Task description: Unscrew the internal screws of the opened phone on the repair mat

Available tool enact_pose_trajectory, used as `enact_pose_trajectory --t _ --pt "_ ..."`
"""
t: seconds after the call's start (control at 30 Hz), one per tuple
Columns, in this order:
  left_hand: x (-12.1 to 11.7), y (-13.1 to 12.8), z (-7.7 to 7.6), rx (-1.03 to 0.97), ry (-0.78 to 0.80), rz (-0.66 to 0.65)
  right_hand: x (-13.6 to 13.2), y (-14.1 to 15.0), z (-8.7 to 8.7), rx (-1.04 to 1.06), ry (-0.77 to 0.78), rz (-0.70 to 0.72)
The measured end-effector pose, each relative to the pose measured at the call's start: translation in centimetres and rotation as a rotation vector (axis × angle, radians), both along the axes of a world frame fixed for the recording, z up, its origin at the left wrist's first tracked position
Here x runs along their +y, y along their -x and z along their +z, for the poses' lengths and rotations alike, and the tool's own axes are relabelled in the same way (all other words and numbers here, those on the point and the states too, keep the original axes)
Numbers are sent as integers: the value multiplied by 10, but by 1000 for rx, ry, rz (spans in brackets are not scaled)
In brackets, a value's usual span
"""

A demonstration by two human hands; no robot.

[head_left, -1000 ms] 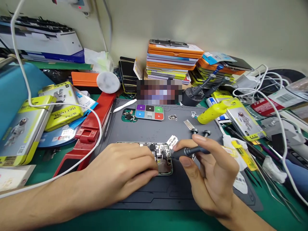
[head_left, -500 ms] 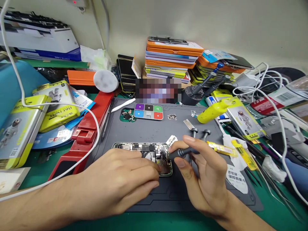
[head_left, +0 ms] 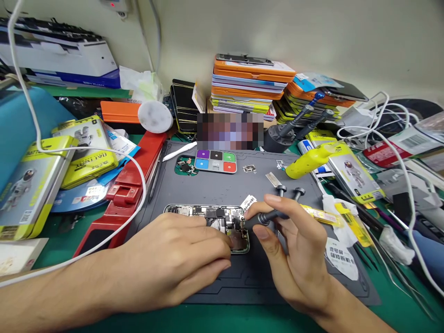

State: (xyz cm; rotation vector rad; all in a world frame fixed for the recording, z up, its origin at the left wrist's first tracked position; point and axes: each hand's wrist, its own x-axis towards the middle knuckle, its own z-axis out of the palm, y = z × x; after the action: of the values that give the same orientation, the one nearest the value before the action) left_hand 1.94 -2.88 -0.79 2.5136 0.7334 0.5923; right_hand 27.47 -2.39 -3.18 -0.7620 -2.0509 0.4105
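An opened phone (head_left: pixel 237 240) lies on the dark grey work mat (head_left: pixel 194 192), its circuit board and metal parts exposed. My left hand (head_left: pixel 176 254) reaches across it from the left, fingers curled over and gripping it, hiding much of its lower left. Between the thumb and fingers of my right hand (head_left: pixel 294 245) is a dark screwdriver (head_left: pixel 263 218), whose tip end meets the phone's right side. Two more round-capped screwdrivers (head_left: pixel 281 189) stick up from behind that hand's fingers. A razor blade (head_left: pixel 248 202) lies just beyond the phone's upper right corner.
Behind the phone sits a tray with coloured squares (head_left: pixel 215 162). A yellow bottle (head_left: pixel 308 162) and a dark screwdriver holder (head_left: pixel 277 136) stand back right. Yellow battery boxes (head_left: pixel 45 185) and a red tool (head_left: pixel 121 199) fill the left. A white cable (head_left: pixel 143 185) loops over my left forearm.
The whole scene sits slightly farther right in the view. Both hands keep nearly the same pose, and the screwdriver stays at the phone's right side.
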Motion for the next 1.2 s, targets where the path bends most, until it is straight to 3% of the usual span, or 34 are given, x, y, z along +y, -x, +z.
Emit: enact_pose_trajectory --t 0.73,1.0,1.2 --pt "-1 2 -2 -11 43 -17 -1 -3 2 -23 -19 -1" --pt "1 0 -2 -36 10 -24 3 0 11 -106 -100 31" --pt "0 2 -3 -21 51 -24 2 -2 15 -110 -55 106"
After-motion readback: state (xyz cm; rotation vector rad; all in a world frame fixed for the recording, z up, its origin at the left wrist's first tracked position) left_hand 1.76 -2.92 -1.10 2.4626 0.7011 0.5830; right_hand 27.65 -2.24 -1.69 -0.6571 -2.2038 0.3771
